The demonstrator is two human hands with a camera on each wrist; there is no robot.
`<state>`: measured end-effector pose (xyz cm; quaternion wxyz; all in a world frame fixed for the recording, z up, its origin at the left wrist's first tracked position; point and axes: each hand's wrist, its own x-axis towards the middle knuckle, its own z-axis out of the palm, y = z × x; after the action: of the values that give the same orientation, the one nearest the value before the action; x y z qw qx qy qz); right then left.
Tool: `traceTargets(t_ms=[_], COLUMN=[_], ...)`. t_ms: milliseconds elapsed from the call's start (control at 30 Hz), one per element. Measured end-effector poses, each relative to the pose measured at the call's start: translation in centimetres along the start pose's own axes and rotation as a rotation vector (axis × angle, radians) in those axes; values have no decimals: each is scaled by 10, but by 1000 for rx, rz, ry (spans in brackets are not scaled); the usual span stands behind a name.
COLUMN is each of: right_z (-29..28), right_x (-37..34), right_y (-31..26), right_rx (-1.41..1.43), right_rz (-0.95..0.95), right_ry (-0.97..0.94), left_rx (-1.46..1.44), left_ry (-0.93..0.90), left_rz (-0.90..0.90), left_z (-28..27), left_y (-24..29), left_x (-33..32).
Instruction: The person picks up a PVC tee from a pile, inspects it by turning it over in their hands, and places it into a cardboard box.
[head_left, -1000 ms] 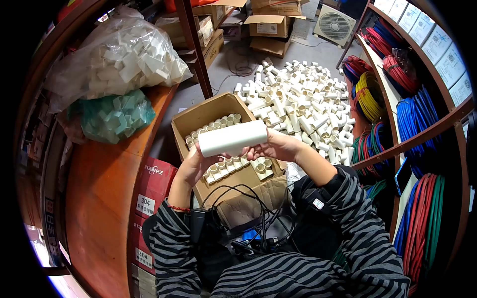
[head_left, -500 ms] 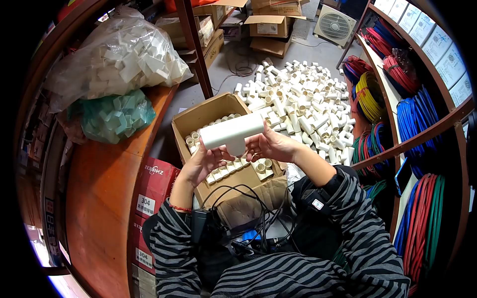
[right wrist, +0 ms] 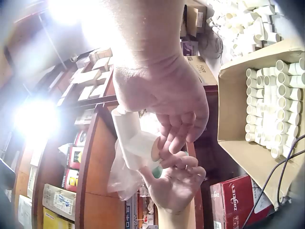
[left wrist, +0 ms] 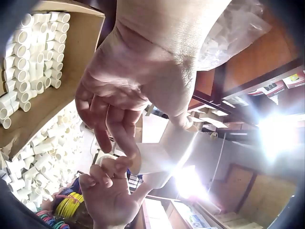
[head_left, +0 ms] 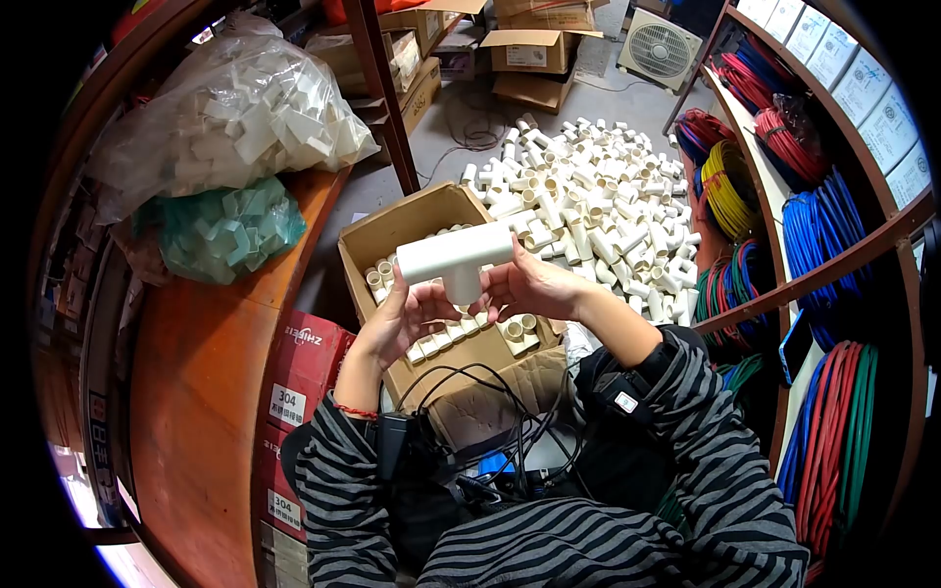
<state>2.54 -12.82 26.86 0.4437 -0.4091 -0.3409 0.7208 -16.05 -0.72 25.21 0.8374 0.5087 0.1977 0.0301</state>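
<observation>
A white plastic pipe tee (head_left: 456,252) is held up over the open cardboard box, its long barrel crosswise and its short branch pointing down toward the person. My left hand (head_left: 394,325) pinches the left end, thumb on the barrel's end and fingers curled near the branch. At the other end my right hand (head_left: 541,288) grips it, thumb against that end. In the right wrist view the open mouth of the tee's branch (right wrist: 147,147) faces the fingers of both hands. Inside the cardboard box (head_left: 392,218), similar white fittings (right wrist: 288,102) stand in rows.
Behind the box a large heap of loose white fittings (head_left: 598,196) covers the floor. An orange-brown bench (head_left: 201,382) at left carries a clear bag of fittings (head_left: 255,118). Coiled wires (head_left: 833,235) fill the right shelf. Black cables (head_left: 500,392) lie across the lap.
Both hands have rolled the tee, so its branch, at first hidden, now shows hanging below the barrel. The hands stay at its two ends, nearly in place.
</observation>
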Motion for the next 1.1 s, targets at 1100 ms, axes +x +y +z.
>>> traceTargets(t_ms=[1100], right_z=[-14], right_x=[-7], right_y=[6], right_rx=[77], right_rz=[-175], right_ry=[-21], left_rx=[-182], left_ry=[-7], left_rz=[130], left_z=[-11], left_y=[-5], left_x=[-5])
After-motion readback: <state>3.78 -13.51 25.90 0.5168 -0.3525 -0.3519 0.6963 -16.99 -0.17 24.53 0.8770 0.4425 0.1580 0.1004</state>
